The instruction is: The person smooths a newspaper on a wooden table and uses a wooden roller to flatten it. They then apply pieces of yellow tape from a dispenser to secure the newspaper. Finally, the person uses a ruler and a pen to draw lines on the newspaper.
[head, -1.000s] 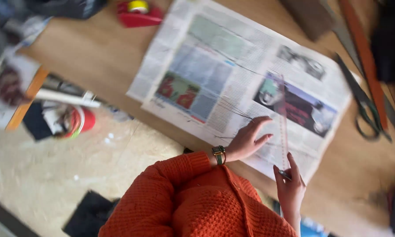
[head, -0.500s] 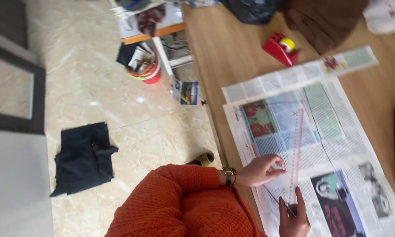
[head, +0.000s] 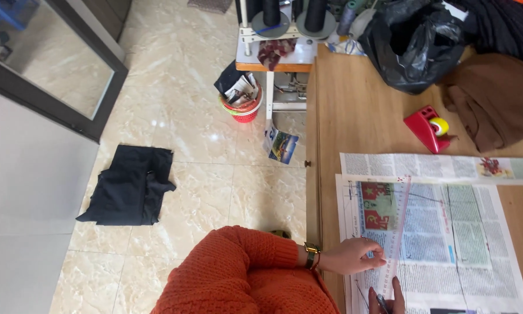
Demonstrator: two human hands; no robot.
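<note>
Head camera showed the left hand (head: 351, 256) pressed flat, fingers spread, on a clear ruler (head: 396, 227) lying across the newspaper (head: 447, 232) near the wooden table's (head: 360, 116) left edge. The right hand (head: 383, 299), at the near edge, pinched a pen (head: 382, 303) beside the ruler.

The left arm, bent at the elbow in an orange knitted sleeve, reaches rightward with its hand (head: 353, 256) flat, palm down and fingers spread, while the right hand (head: 385, 300) shows only partly at the bottom edge, fingers curled.
</note>
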